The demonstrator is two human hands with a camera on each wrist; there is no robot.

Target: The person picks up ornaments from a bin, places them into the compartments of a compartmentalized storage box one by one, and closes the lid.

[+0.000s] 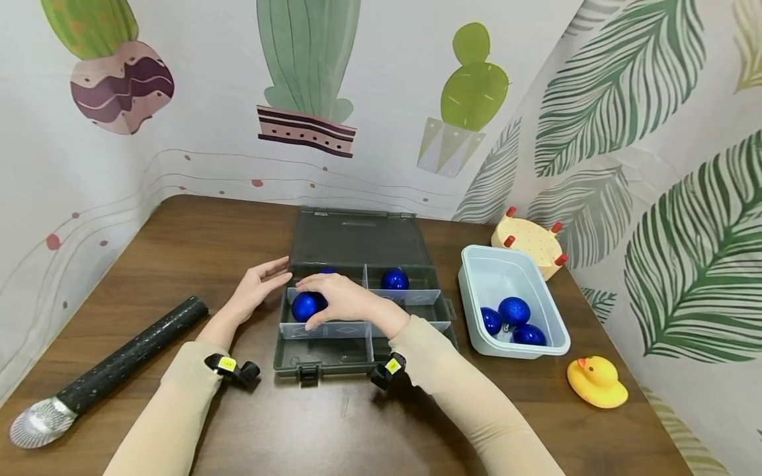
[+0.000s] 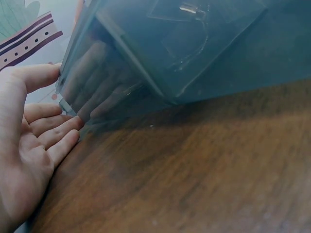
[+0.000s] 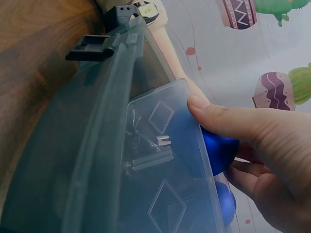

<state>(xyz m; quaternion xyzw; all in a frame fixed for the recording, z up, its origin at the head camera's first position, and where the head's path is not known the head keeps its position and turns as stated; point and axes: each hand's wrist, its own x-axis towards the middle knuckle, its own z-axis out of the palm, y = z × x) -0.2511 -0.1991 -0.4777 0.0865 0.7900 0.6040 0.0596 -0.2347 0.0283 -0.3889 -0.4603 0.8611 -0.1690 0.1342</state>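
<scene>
A dark translucent organizer box [image 1: 360, 238] lies with its lid laid back, white dividers crossing its tray. My right hand [image 1: 339, 297] reaches over the box, fingers and thumb around a glossy blue bauble [image 1: 305, 307] in the left compartment of the middle row. In the right wrist view this bauble [image 3: 218, 150] shows between thumb and fingers, behind the clear divider [image 3: 163, 160]. Back-row compartments hold another blue bauble [image 1: 395, 279] and one mostly hidden behind the hand. My left hand [image 1: 257, 289] is at the box's left edge, fingers extended, fingertips right at its wall in the left wrist view.
Right of the box stands a light blue bin [image 1: 506, 264] with several blue baubles. Behind it is a cream round piece with red-tipped pegs [image 1: 530, 241]. A yellow rubber duck [image 1: 597, 381] sits at the table's right edge, a microphone [image 1: 113, 367] at the left.
</scene>
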